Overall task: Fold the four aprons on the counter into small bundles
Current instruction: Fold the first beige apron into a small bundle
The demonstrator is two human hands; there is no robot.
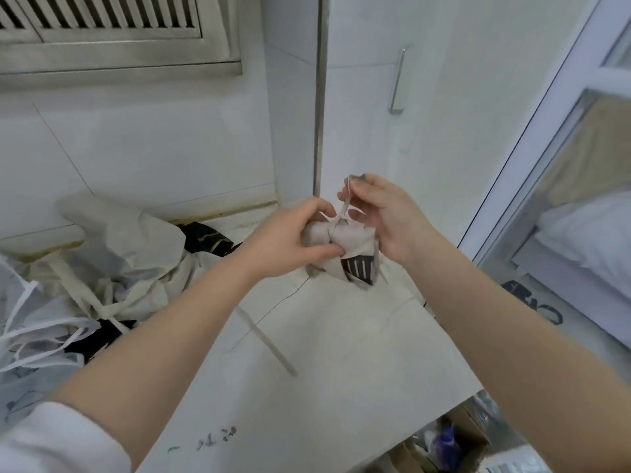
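Held above the bench (341, 353) near its back edge, the apron bundle (345, 245) sits gripped in the left hand (290, 242) while the right hand (386, 216) pinches its strap (345, 203), loose aprons (112, 268) heaped leftward.

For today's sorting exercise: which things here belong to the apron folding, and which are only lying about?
Job: apron bundle, gripped by the left hand; its strap, pinched by the right hand; unfolded aprons; counter.
Lying about: cardboard box, cabinet handle, vent grille.
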